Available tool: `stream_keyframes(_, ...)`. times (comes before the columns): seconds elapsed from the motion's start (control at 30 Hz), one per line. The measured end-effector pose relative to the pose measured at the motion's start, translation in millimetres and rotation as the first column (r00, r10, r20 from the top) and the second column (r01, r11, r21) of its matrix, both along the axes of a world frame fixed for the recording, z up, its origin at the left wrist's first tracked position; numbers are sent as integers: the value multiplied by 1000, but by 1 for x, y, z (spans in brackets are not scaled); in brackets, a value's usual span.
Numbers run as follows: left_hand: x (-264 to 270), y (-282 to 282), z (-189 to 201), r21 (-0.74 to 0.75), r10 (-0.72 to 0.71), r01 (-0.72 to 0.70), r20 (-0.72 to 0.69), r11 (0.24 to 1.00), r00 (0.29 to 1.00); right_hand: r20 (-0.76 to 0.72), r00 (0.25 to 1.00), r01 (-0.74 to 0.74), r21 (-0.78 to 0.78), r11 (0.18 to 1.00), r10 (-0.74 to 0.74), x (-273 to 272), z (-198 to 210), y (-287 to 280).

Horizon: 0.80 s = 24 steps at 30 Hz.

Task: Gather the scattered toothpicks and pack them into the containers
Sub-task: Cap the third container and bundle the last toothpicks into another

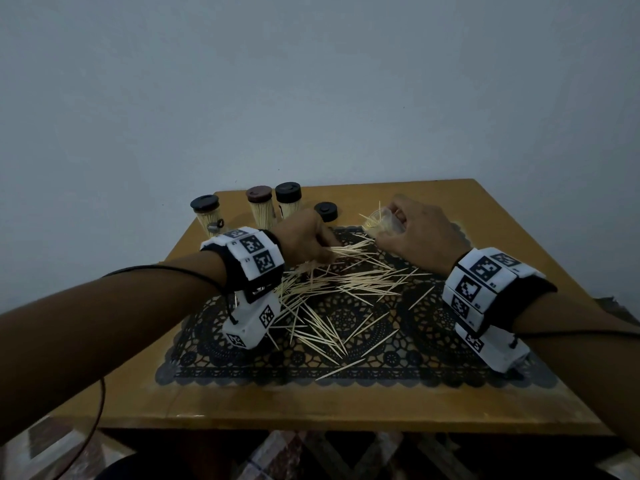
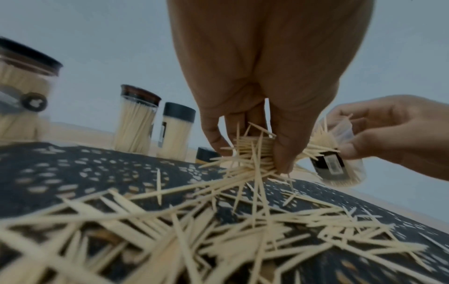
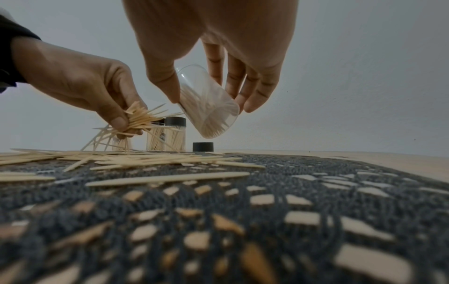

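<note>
Many loose toothpicks (image 1: 332, 292) lie scattered on a black lace mat (image 1: 346, 368). My left hand (image 1: 304, 240) pinches a bundle of toothpicks (image 2: 252, 151) just above the pile, thumb and fingers curled round them. My right hand (image 1: 415, 233) holds a clear open container (image 3: 206, 103), tilted above the mat at the back right and partly filled with toothpicks. Its black cap (image 1: 325, 211) sits on the table behind the mat. Three capped containers full of toothpicks (image 1: 289, 200) stand at the back left.
The wooden table (image 1: 311, 407) extends past the mat on all sides. A grey wall stands right behind the table. A dark cable (image 1: 100, 403) hangs from my left arm over the near left edge.
</note>
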<state>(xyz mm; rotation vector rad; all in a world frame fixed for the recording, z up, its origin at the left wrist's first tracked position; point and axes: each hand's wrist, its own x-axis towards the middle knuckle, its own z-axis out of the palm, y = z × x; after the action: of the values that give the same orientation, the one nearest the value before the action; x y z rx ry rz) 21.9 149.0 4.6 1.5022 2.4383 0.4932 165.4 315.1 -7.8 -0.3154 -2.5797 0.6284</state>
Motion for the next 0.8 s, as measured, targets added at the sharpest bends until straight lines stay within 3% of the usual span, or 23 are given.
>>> stream_keyframes(0.37,-11,-9,40,-121,-20,5,-122,993,992,137,987,-105,122,987,88,-6,-8,1)
stream_keyframes(0.67,15,17,31,-262,-155,94,-223,960,962,167,965,-223,115,968,203,-10,-13,-4)
stream_keyframes(0.73,19,22,26,-227,-159,95,-282,969,946,170,962,-234,102,967,214,-10,-12,-5)
stream_keyframes(0.8,20,23,23,-110,-71,45,-246,993,967,154,965,-228,90,970,213,-9,-13,-2)
